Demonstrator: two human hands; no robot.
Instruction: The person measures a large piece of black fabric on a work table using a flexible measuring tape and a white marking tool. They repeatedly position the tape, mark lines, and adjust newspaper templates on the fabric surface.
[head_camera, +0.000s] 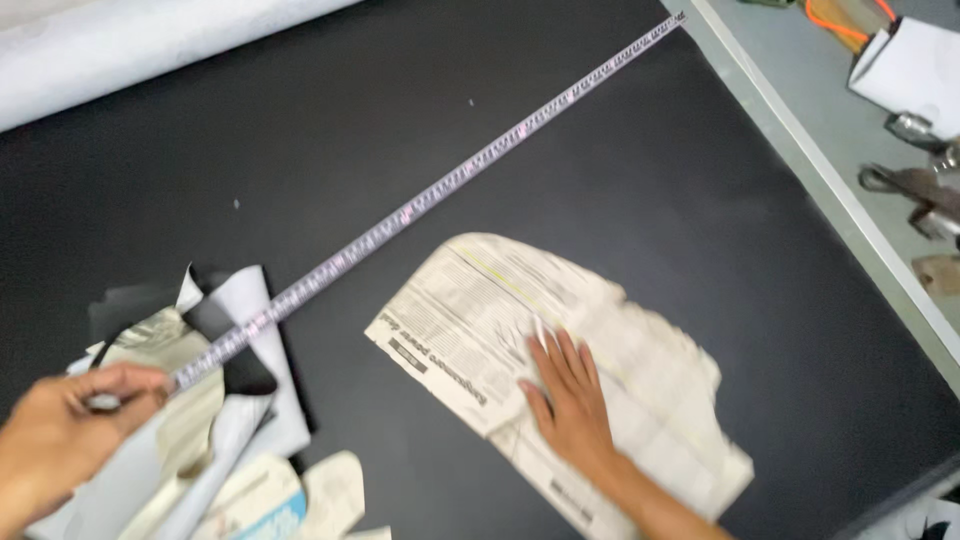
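Note:
My left hand (60, 430) pinches the near end of a long metal ruler (430, 200) that runs diagonally up to the far right corner of the black cloth (330, 130). My right hand (565, 395) lies flat, fingers spread, on a newspaper pattern piece (610, 340) cut to an irregular shape, pressing it onto the black cloth.
A heap of paper and cloth scraps (225, 440) lies under the ruler at lower left. A white roll (120, 40) runs along the far edge. On the grey table edge (830, 150) at right sit metal tools (915, 185), a white paper (915, 65) and an orange cord (830, 22).

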